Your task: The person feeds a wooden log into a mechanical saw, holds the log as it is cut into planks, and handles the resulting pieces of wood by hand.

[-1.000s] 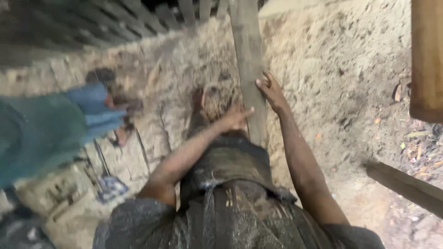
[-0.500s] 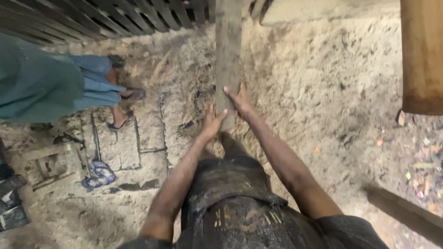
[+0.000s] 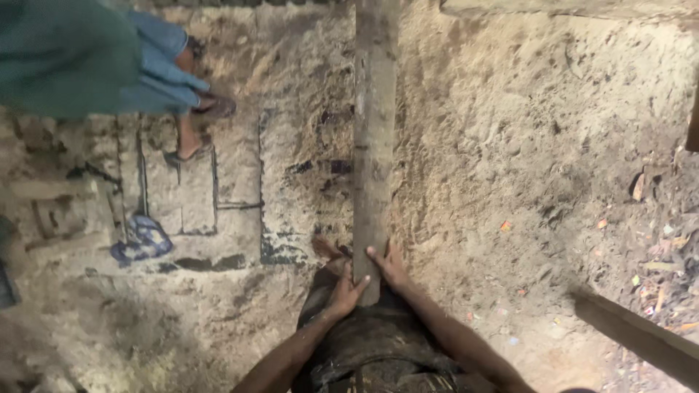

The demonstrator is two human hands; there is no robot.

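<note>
Wooden post (image 3: 374,138), grey and weathered, runs lengthwise from the person's hands straight away toward the far edge of the earth floor (image 3: 524,145). Its near end sits between the hands. Left hand (image 3: 345,289) is wrapped on the post's left side, fingers curled onto it; right hand (image 3: 389,264) is pressed against its right side, so both clamp the same end. Compared with half a second ago, the hands grip nearer the post's end. A second person's sandalled feet (image 3: 193,149) stand left, on sunken brick outlines (image 3: 240,196).
</note>
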